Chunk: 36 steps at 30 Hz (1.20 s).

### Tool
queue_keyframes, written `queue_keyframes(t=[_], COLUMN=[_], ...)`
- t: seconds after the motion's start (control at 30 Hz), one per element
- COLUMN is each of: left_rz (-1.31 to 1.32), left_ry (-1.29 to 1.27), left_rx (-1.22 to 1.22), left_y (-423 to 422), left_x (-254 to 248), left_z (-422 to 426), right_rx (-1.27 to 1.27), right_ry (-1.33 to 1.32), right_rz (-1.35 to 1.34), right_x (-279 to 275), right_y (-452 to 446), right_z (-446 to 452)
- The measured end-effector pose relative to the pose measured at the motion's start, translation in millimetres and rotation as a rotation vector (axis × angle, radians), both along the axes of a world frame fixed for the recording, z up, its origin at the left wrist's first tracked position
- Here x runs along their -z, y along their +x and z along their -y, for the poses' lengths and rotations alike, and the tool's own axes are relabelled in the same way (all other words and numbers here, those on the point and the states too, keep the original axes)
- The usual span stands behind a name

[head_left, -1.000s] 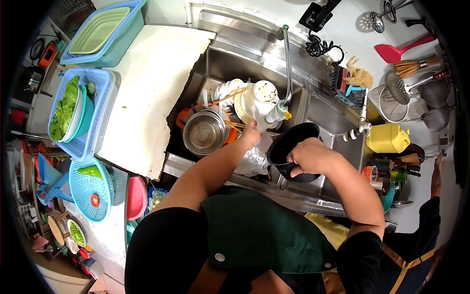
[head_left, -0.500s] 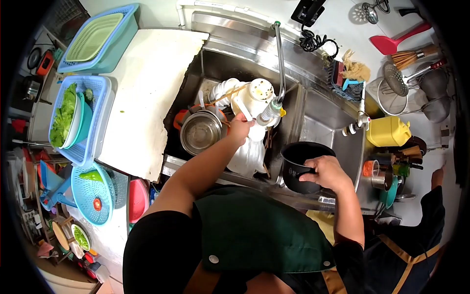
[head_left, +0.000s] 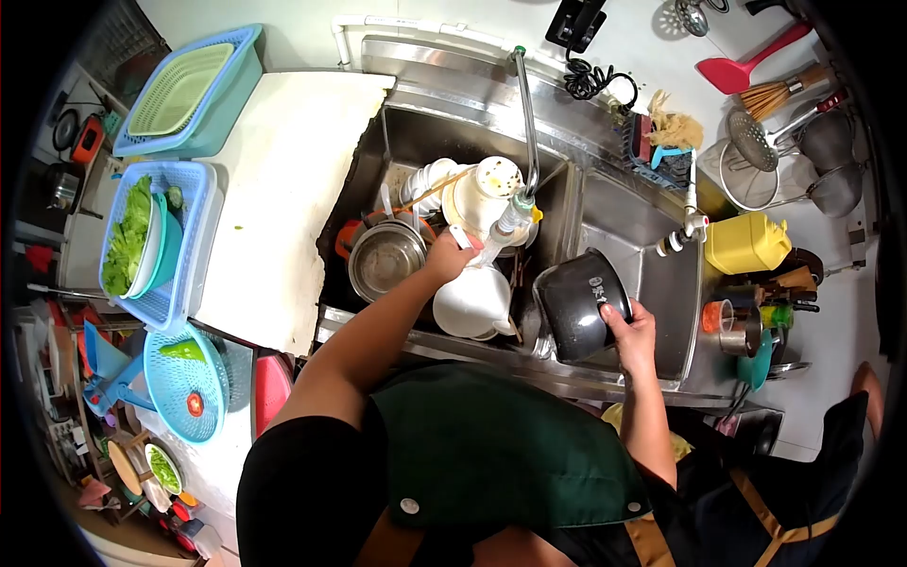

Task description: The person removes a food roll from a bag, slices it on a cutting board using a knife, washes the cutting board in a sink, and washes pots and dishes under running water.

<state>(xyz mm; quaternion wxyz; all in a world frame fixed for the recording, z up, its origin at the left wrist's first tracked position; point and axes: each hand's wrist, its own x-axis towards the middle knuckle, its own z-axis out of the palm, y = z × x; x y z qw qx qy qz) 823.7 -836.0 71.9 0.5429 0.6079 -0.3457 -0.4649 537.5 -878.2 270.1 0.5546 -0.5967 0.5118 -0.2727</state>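
My left hand (head_left: 448, 259) is closed around a white handle (head_left: 460, 236) under the tap (head_left: 515, 217) in the left sink basin. Just below it is a white rounded vessel (head_left: 470, 302); whether the handle belongs to it I cannot tell. My right hand (head_left: 631, 335) grips a glossy black pot (head_left: 578, 312), thumb on its outer wall. The pot is tilted, its mouth towards the left basin. Beside my left hand sit a steel pot (head_left: 387, 262), white bowls (head_left: 436, 180) and a white container with food scraps (head_left: 499, 177).
A pale board (head_left: 274, 189) lies left of the sink. Baskets line the far left, one with lettuce (head_left: 128, 236). A yellow jug (head_left: 746, 243) and a second tap (head_left: 688, 227) stand at the right. Another person's dark sleeve (head_left: 831, 454) shows at lower right.
The black pot has gone from upright to tilted leftwards, and my right hand now holds its side. My left hand has shifted slightly left and down with the white handle.
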Motion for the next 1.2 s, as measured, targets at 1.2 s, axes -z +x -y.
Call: queue_keyframes(t=[1.2], left_rz=[1.273], left_ry=[-0.297], left_rx=[-0.022], left_y=[-56.5], left_x=[-227.3], left_z=[183.4], right_rx=[0.824], right_ry=[0.572], right_rz=[0.862], right_x=[40.1], right_y=[-130.7], right_z=[29.0])
